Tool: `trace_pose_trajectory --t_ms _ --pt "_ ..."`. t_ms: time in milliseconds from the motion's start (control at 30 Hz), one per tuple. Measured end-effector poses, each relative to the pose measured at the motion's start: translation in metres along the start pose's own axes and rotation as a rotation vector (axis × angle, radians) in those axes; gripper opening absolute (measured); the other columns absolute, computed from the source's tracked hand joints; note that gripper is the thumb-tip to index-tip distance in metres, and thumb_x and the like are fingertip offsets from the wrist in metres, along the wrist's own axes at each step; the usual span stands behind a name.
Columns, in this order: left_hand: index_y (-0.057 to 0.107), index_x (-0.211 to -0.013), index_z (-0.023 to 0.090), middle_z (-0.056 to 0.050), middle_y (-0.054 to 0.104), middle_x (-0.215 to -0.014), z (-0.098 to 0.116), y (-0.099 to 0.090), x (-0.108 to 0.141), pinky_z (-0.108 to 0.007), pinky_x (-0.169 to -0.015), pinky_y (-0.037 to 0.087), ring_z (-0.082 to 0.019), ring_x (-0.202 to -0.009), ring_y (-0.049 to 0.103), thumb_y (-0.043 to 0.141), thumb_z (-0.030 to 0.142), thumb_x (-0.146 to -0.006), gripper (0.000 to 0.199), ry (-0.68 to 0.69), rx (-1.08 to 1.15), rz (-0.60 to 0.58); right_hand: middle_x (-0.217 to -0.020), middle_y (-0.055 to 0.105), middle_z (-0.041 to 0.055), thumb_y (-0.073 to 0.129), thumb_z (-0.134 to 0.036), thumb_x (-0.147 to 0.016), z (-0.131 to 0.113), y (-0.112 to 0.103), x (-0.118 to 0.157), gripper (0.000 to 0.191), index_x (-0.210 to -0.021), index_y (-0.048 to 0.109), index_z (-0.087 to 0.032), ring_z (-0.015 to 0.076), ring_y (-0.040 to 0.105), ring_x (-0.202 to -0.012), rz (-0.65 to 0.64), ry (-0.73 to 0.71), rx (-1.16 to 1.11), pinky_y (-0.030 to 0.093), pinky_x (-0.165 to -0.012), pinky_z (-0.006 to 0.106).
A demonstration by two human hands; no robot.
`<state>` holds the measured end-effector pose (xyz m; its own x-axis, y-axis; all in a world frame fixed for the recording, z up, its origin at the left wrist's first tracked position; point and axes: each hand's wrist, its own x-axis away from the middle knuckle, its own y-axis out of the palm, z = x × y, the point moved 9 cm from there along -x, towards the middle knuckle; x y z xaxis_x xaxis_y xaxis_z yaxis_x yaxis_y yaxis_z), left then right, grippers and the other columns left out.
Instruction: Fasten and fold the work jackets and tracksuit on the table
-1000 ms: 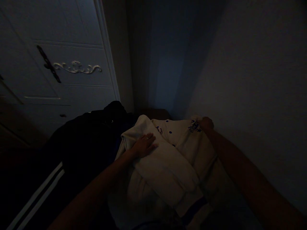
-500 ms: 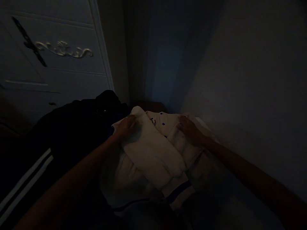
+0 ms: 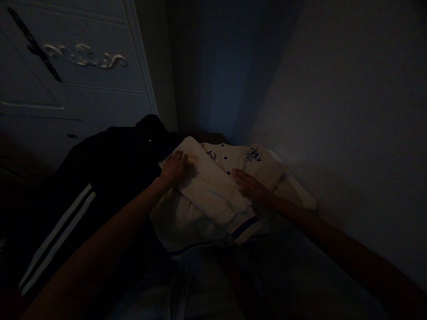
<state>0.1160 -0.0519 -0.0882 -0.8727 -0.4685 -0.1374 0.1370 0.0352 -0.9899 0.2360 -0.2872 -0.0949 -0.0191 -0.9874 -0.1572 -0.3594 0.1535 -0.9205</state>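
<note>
A cream jacket (image 3: 207,195) with dark blue buttons, dark embroidery on the chest and a blue-striped cuff is laid out before me. One sleeve is folded diagonally across its front. My left hand (image 3: 175,169), a ring on one finger, rests on that sleeve near the shoulder, its fingers lying on the cloth. On the front beside the buttons, my right hand (image 3: 253,189) lies flat with fingers stretched out, touching the folded sleeve's edge. Neither hand grips the fabric. The jacket's far sleeve is partly hidden under the front.
Dark clothing (image 3: 110,164) with two white stripes is heaped to the left. Behind it stands a pale door (image 3: 100,98) with a dark handle (image 3: 35,46) and scroll ornament. A wall (image 3: 350,111) rises close on the right. The room is very dim.
My right hand has moved left and nearer from the jacket's far chest to beside the buttons, uncovering the embroidery there. My left hand remains on the sleeve.
</note>
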Motion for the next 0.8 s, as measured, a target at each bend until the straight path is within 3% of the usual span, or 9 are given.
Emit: trace_pose_trajectory --t_ms 100,200,333,400,467,533,600,700,800 --pt "0.051 -0.132 0.016 -0.016 0.053 -0.137 0.032 0.011 0.018 -0.041 -0.105 0.036 -0.028 -0.130 0.047 0.025 0.051 -0.098 0.055 0.135 0.161 -0.109 -0.157 0.025 0.0080 0.032 -0.056 -0.098 -0.040 0.012 0.017 0.063 -0.149 0.038 -0.019 0.0213 0.021 -0.147 -0.132 -0.162 0.007 0.020 -0.122 0.043" --pt "0.054 -0.130 0.018 -0.014 0.056 -0.136 0.046 0.033 0.035 -0.040 -0.105 0.037 -0.026 -0.129 0.048 0.028 0.055 -0.097 0.055 0.189 0.261 -0.231 -0.156 0.026 0.0104 0.034 -0.058 -0.097 -0.046 0.023 0.030 0.066 -0.150 0.037 -0.018 0.0215 0.023 -0.146 -0.210 -0.160 0.010 0.021 -0.121 0.042" --pt "0.053 -0.132 0.016 -0.015 0.052 -0.141 0.036 0.031 0.056 -0.046 -0.112 0.029 -0.027 -0.136 0.041 0.022 0.050 -0.100 0.055 0.075 0.332 -0.108 -0.157 0.027 0.0077 0.030 -0.065 -0.095 -0.032 0.021 0.041 0.073 -0.151 0.034 -0.019 0.0209 0.023 -0.147 -0.204 -0.001 -0.048 0.018 -0.123 0.040" --pt "0.051 -0.134 0.012 -0.018 0.050 -0.141 0.038 0.018 0.072 -0.046 -0.113 0.029 -0.028 -0.137 0.040 0.022 0.051 -0.099 0.060 0.027 0.382 -0.033 -0.156 0.029 0.0078 0.024 -0.070 -0.093 -0.028 0.013 0.048 0.078 -0.150 0.036 -0.018 0.0210 0.025 -0.146 -0.118 0.088 -0.120 0.020 -0.122 0.039" --pt "0.043 -0.141 0.011 -0.019 0.042 -0.148 0.058 0.000 0.093 -0.047 -0.115 0.027 -0.031 -0.142 0.030 0.035 0.059 -0.094 0.068 0.105 0.410 0.035 -0.152 0.037 0.0096 0.021 -0.071 -0.092 -0.020 0.002 0.061 0.079 -0.146 0.042 -0.017 0.0223 0.032 -0.143 0.052 0.231 -0.199 0.025 -0.121 0.040" --pt "0.036 -0.147 0.015 -0.017 0.029 -0.156 0.100 -0.013 0.117 -0.050 -0.118 0.018 -0.033 -0.147 0.017 0.055 0.063 -0.083 0.083 0.350 0.387 0.048 -0.141 0.050 0.0112 0.025 -0.070 -0.092 -0.005 -0.007 0.082 0.074 -0.138 0.050 -0.019 0.0239 0.046 -0.133 0.278 0.444 -0.275 0.035 -0.115 0.042" --pt "0.033 -0.149 0.022 -0.014 0.022 -0.160 0.144 -0.017 0.142 -0.051 -0.120 0.010 -0.032 -0.149 0.010 0.068 0.052 -0.079 0.084 0.607 0.318 0.022 -0.125 0.061 0.0119 0.035 -0.071 -0.088 0.010 -0.004 0.109 0.067 -0.127 0.056 -0.021 0.0258 0.059 -0.117 0.460 0.672 -0.362 0.048 -0.103 0.043" --pt "0.038 -0.146 0.024 -0.011 0.027 -0.158 0.181 -0.016 0.158 -0.048 -0.121 0.010 -0.026 -0.149 0.014 0.053 0.023 -0.091 0.057 0.777 0.232 0.028 -0.107 0.068 0.0127 0.053 -0.073 -0.073 0.021 0.022 0.135 0.066 -0.113 0.060 -0.020 0.0279 0.067 -0.093 0.529 0.892 -0.558 0.057 -0.080 0.043" --pt "0.053 -0.135 0.022 -0.011 0.047 -0.147 0.188 -0.025 0.154 -0.046 -0.117 0.024 -0.024 -0.143 0.032 0.038 0.014 -0.096 0.042 0.779 0.252 0.079 -0.101 0.069 0.0121 0.062 -0.069 -0.066 0.014 0.045 0.141 0.060 -0.099 0.061 -0.018 0.0285 0.067 -0.091 0.505 0.939 -0.758 0.058 -0.076 0.041"
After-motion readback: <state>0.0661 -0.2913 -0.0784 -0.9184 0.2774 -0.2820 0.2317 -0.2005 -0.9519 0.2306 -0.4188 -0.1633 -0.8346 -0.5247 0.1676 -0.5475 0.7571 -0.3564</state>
